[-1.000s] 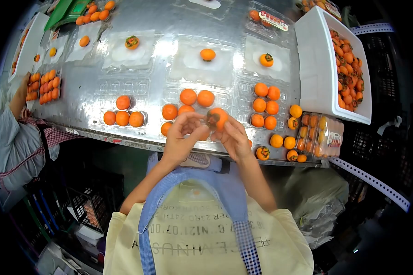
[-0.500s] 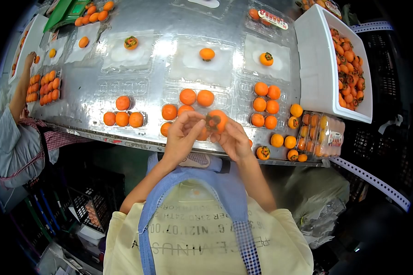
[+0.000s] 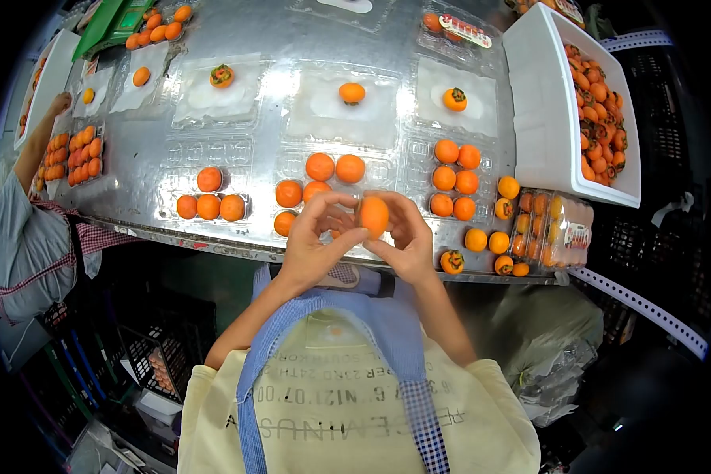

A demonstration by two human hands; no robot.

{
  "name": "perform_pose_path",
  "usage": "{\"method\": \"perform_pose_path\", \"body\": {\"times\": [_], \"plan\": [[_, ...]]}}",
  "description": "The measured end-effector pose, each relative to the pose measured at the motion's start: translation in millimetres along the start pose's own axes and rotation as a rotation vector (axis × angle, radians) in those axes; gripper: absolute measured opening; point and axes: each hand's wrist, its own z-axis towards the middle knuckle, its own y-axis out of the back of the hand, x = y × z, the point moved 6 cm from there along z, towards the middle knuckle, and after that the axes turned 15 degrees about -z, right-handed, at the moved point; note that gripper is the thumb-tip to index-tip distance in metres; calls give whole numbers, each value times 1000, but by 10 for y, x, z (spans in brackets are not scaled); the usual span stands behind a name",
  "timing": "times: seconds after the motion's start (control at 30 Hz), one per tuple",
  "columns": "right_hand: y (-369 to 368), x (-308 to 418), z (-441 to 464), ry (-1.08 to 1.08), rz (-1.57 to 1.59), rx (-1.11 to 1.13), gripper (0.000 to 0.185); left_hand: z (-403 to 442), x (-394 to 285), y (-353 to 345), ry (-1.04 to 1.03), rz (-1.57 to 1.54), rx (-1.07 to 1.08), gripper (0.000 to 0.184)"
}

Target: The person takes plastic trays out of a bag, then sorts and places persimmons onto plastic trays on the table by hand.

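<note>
An orange persimmon [image 3: 374, 216] is held up over the table's near edge, its smooth side toward me. My right hand [image 3: 409, 241] curls its fingers round it from the right. On the other side, my left hand [image 3: 317, 243] has its thumb and fingertips against the fruit. Just behind my hands is a clear plastic tray [image 3: 375, 170] with several persimmons, partly hidden by my fingers. To the left lies another clear tray [image 3: 189, 170] with several persimmons, and to the right a third [image 3: 423, 186] holds two columns of them.
A white foam box [image 3: 541, 103] full of persimmons stands at the right. Loose persimmons [image 3: 475, 239] and a filled clear pack [image 3: 565, 233] lie near the front right corner. Single persimmons sit on lined open packs [image 3: 316, 118] farther back. Another person's arm [image 3: 39, 142] reaches in at left.
The persimmon has been turned in my hands: its green calyx faced left before, and smooth skin shows now. At far left, the other person's hand has shifted slightly.
</note>
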Motion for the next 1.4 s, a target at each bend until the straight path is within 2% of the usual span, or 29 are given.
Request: {"method": "perform_pose_path", "body": {"times": [0.1,0.3,0.4,0.7,0.9,1.0,1.1,1.13,1.17,1.27,1.3,1.33,1.37,1.4], "plan": [[14,37,-9,23,-31,13,63,-9,-43,-42,-10,-50,3,37],[34,11,-32,25,23,4,63,-65,-149,-85,-190,156,-48,18],[31,-10,-42,-18,46,19,63,-83,-193,-87,-210,239,-54,11],[-14,-125,-86,-161,289,72,58,-89,-188,-99,-172,242,-86,7],[29,-271,-156,-206,393,84,54,-110,-58,-88,-16,164,-106,8],[34,-237,-179,-236,549,39,54,-78,-109,-231,-127,433,-18,12],[55,-159,-199,-294,733,-67,54,-73,-80,-524,-222,688,168,20],[138,-209,-199,-352,746,-80,50,-37,-71,-580,-191,661,194,31],[295,-210,-206,-425,715,-73,56,-20,-117,-626,-143,606,187,38],[1386,204,-168,-196,449,-539,42,16,-649,-676,-212,371,130,41],[1922,558,-169,58,220,-516,35,-94,-938,-701,-333,332,50,39],[2295,970,-280,220,137,-761,31,-286,-1286,-725,-461,278,-25,43],[2618,1472,-431,347,-102,-880,31,-455,-1501,-677,-600,154,81,46],[2771,1971,-536,500,-256,-1116,34,-641,-1709,-628,-726,19,215,49]]}}
